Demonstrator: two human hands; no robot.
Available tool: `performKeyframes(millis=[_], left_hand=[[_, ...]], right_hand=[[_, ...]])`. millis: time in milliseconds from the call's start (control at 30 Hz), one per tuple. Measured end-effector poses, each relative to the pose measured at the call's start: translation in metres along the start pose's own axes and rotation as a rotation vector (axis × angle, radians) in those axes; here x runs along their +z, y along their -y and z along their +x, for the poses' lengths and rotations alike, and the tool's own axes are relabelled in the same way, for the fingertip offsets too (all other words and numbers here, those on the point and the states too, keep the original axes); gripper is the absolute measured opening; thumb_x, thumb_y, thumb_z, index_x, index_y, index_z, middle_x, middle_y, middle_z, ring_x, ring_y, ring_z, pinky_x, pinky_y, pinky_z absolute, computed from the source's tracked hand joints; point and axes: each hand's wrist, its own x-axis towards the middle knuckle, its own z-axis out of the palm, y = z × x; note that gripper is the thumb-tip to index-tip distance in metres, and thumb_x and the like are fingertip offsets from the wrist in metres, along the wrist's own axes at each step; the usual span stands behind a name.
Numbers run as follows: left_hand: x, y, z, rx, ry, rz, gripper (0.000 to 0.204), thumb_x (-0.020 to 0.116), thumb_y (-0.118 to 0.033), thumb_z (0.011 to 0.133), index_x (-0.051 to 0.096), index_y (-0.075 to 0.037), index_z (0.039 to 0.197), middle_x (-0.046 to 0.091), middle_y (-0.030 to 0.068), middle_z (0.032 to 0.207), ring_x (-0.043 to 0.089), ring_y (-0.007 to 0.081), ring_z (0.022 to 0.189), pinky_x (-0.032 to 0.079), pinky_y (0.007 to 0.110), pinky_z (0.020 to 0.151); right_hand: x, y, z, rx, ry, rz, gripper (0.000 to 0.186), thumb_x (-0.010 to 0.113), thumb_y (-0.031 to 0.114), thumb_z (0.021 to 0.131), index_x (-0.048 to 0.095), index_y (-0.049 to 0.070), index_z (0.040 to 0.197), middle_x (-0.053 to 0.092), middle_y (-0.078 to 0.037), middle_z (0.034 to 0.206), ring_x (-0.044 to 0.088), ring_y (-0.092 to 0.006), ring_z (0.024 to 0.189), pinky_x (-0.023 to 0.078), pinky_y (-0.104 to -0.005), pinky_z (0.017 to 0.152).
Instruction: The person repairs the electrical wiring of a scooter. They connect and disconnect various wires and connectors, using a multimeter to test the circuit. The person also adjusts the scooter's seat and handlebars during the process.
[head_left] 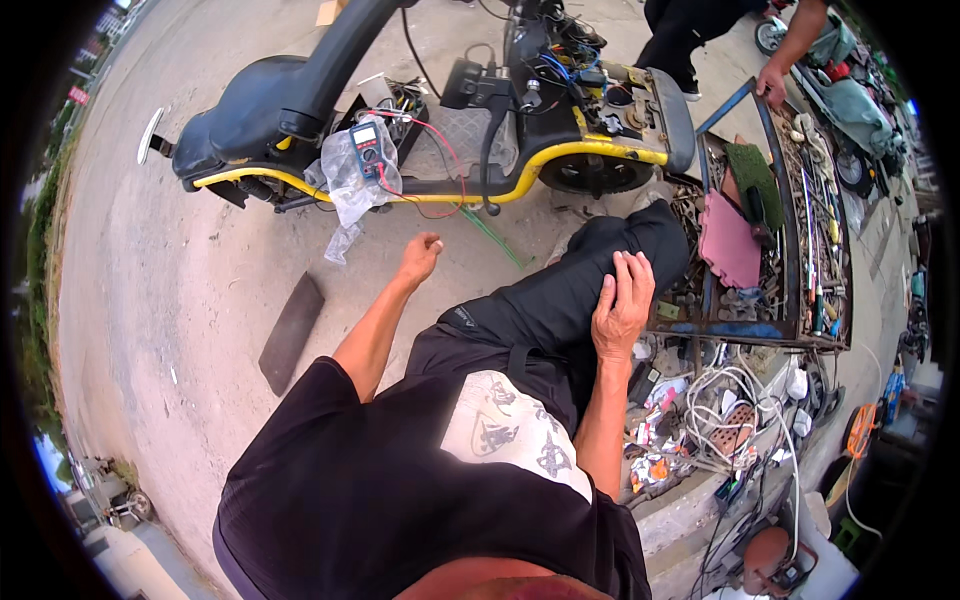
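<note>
My left hand (420,260) hangs in the air over the concrete, its fingers curled in, and nothing shows in them. My right hand (624,310) lies on my right leg (560,280) in black trousers, fingers stretched out. Ahead stands a black and yellow electric scooter (420,190), its front panel off and bunched wires (575,75) bare. On its footboard edge a multimeter (368,150) with a lit screen rests on a clear plastic bag (345,190). A red test lead (455,160) loops from it across the footboard. Green wires (495,235) hang below the frame.
At right a rusty metal cart (770,328) holds tools, a pink foam mat (730,240) and green turf (755,185). Another person's hand (772,85) grips its far corner. Tangled white cable (720,400) lies beside me among scraps. A dark board (292,332) is on the ground at left.
</note>
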Motion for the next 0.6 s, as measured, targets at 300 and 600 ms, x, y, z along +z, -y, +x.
performKeyframes(millis=[300,600], left_hand=[[0.094,0.104,-0.070,-0.230,0.619,-0.019,0.028,0.072,-0.021,0.101,0.075,0.004,0.113,0.078,0.0074,0.100,0.071,0.0141,0.096,0.057,0.034,0.083],[0.065,0.064,-0.037,-0.237,0.561,0.029,0.027,0.073,-0.021,0.100,0.075,0.003,0.112,0.078,0.0084,0.099,0.071,0.0151,0.095,0.057,0.034,0.083]], right_hand=[[-0.043,-0.074,-0.202,0.998,0.128,0.089,0.051,0.057,0.032,0.109,0.061,-0.004,0.145,0.071,-0.027,0.132,0.070,-0.0384,0.122,0.052,-0.0448,0.106],[-0.021,-0.074,-0.330,1.184,0.903,-0.156,0.048,0.053,0.028,0.110,0.063,-0.006,0.142,0.074,-0.026,0.127,0.072,-0.0408,0.114,0.054,-0.0459,0.100]])
